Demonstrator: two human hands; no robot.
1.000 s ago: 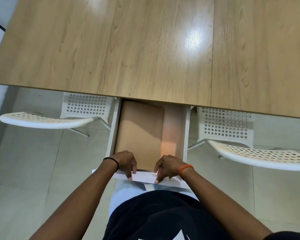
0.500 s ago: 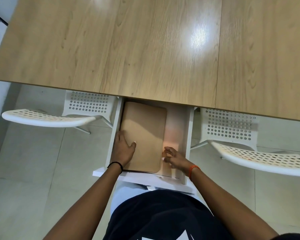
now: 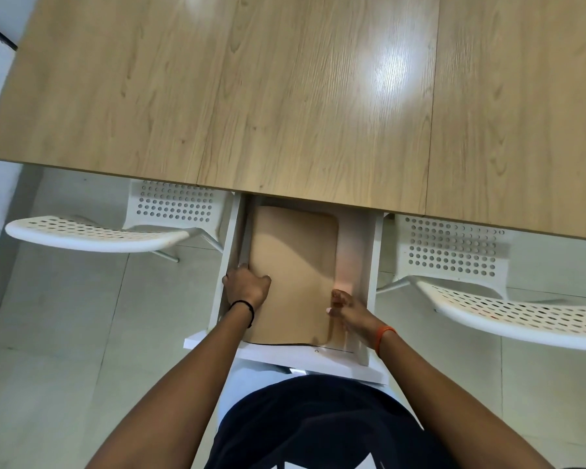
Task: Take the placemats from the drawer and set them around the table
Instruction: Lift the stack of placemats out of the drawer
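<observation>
Large light-wood laminate bench (image 3: 285, 96): top bare, no mat laid yet. Two white perforated plastic chairs (image 3: 487, 299) flank the person, left and right. White pull-out drawer (image 3: 369, 265) under the near bench edge stands open, giving access from above. Tan rounded-corner placemats (image 3: 293, 265) lie flat in the drawer's left part; near edge bows up slightly. Left hand (image 3: 246, 286) curled, fingers pressed together over the mats' left edge. Right hand (image 3: 347, 308) pinches the right edge near the near corner. Judged: two-sided grip so the limp stack lifts level.
</observation>
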